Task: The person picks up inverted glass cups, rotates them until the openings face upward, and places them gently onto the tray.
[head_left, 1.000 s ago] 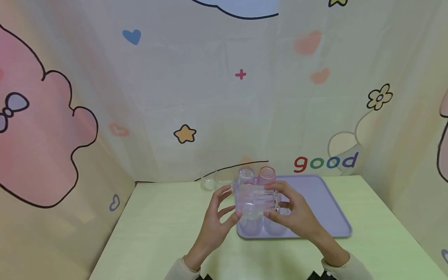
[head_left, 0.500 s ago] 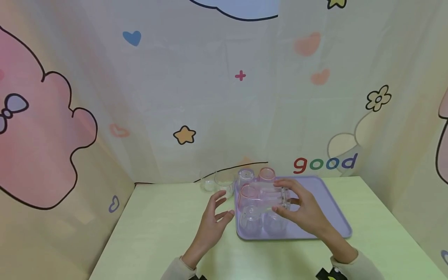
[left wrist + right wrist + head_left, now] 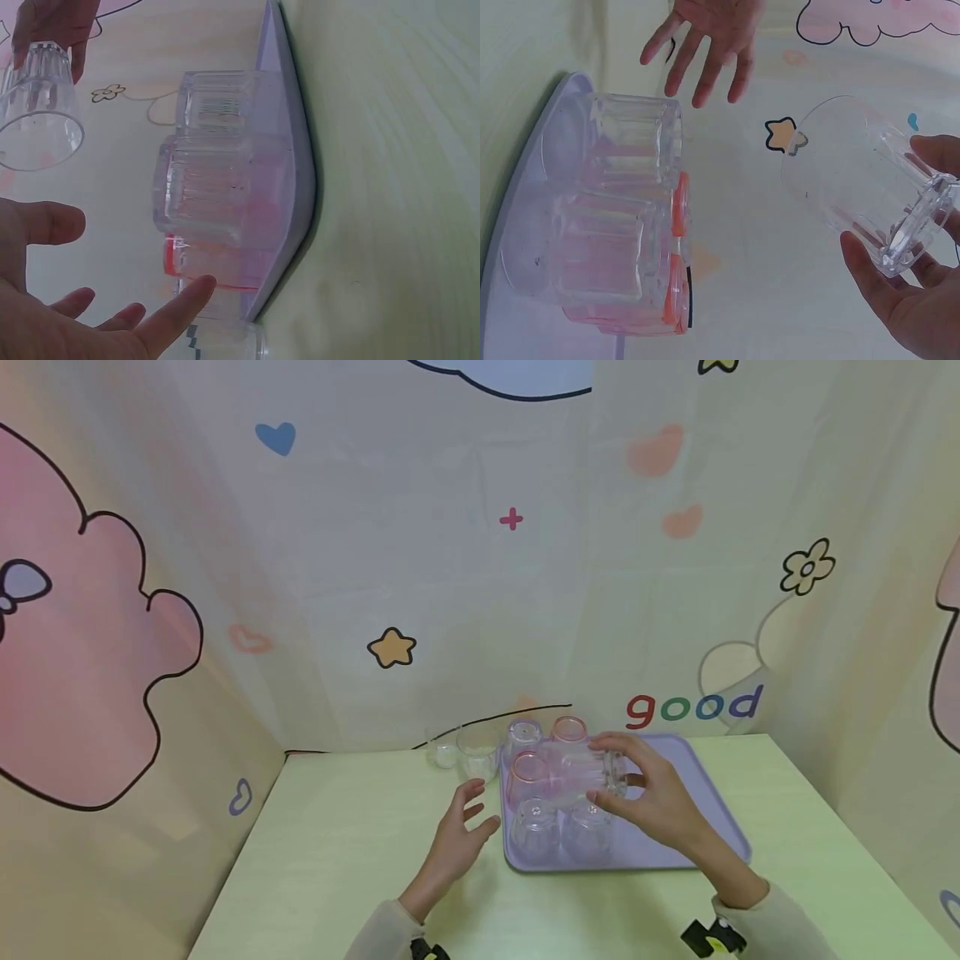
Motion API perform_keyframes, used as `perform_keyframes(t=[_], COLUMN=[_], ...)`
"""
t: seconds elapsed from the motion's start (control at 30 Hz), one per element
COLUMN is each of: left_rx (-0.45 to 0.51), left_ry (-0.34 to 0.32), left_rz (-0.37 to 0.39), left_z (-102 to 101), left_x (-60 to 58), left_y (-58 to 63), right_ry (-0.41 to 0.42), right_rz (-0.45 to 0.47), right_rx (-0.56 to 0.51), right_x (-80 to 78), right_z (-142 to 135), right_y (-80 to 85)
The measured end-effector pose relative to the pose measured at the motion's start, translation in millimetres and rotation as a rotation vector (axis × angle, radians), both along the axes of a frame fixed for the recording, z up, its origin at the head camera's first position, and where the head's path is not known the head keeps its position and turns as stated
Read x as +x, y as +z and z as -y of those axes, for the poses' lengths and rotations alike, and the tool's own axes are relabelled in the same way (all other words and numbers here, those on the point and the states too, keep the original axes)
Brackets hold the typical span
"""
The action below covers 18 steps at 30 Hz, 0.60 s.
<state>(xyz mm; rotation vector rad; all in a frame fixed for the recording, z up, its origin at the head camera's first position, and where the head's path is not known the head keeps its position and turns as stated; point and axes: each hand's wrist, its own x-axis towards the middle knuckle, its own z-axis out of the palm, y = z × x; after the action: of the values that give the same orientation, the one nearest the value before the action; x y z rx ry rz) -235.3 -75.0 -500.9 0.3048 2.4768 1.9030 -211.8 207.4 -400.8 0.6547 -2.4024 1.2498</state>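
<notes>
My right hand (image 3: 652, 793) pinches a clear drinking glass (image 3: 855, 180) by its thick base, thumb on one side and fingers on the other. The glass lies sideways in the air above the tray, its wide mouth facing left. My left hand (image 3: 457, 839) is left of the tray, fingers spread and holding nothing. On the lilac tray (image 3: 690, 827) several glasses stand bottom up: clear ones in front (image 3: 536, 828), a pink glass (image 3: 528, 777) behind them, and another pink glass (image 3: 568, 731) beside a clear glass (image 3: 522, 737) at the back.
Behind my left hand, left of the tray, two more clear glasses stand on the pale green table (image 3: 337, 860): a nearer glass (image 3: 478, 752) and a farther glass (image 3: 442, 752). A printed curtain (image 3: 450, 568) encloses the table at the back and sides.
My left hand has let go of the glass and drawn back to the left. My right hand has carried the glass a little to the right.
</notes>
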Motion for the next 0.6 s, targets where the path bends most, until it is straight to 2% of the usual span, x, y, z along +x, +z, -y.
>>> perform_keyframes(t=[0.17, 0.3, 0.6], left_rx=[0.071, 0.109, 0.076], left_ry=[-0.026, -0.035, -0.028], left_rz=[0.07, 0.096, 0.198], left_z=[-1.5, -3.0, -8.4], left_x=[-2.9, -5.9, -14.6], left_y=[-10.3, -16.9, -31.5], right_ry=[-0.035, -0.049, -0.083], right_rz=[0.003, 0.005, 0.009], right_rx=[0.05, 0.071, 0.1], right_x=[-6.0, -12.4, -23.6], right_z=[-6.8, -13.2, -27.8], right_y=[3.0, 4.1, 6.0])
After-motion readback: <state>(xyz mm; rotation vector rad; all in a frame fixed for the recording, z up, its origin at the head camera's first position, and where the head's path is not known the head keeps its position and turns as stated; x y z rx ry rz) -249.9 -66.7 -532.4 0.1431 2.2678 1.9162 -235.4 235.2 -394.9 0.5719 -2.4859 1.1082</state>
